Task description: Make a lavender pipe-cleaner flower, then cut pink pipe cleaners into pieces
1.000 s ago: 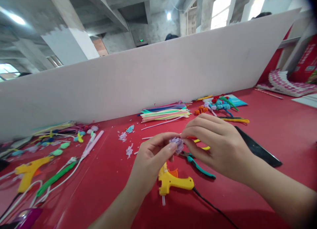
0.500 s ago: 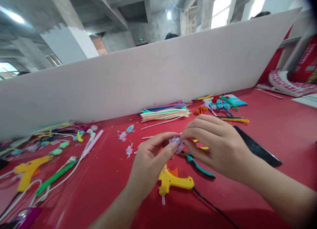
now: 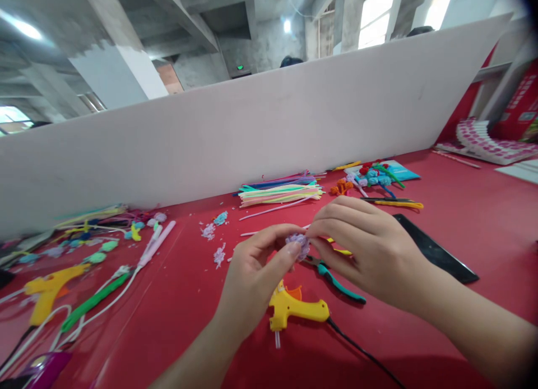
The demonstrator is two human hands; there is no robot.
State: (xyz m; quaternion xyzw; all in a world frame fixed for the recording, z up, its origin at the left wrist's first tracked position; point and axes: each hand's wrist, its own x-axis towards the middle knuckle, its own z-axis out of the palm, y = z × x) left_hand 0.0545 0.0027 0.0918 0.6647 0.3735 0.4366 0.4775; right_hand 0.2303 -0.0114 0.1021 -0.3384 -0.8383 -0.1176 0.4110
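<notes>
Both of my hands meet over the middle of the red table [image 3: 462, 221]. My left hand [image 3: 252, 277] pinches a small fuzzy lilac pipe-cleaner flower [image 3: 299, 244] between thumb and fingers. My right hand [image 3: 370, 249] is closed on the same flower from the right, fingertips pressed to it. Just below the hands lie a yellow glue gun [image 3: 294, 309] with a black cord and teal-handled pliers [image 3: 336, 281].
A white divider board [image 3: 252, 125] runs across the table behind. A bundle of coloured pipe cleaners [image 3: 279, 193] and finished flowers [image 3: 374, 176] lie beyond the hands, a black flat object [image 3: 437, 254] at right. At left sit another yellow glue gun [image 3: 46, 291] and more pipe-cleaner pieces.
My hands and the lilac flower have barely shifted; the fingers have only adjusted slightly around it.
</notes>
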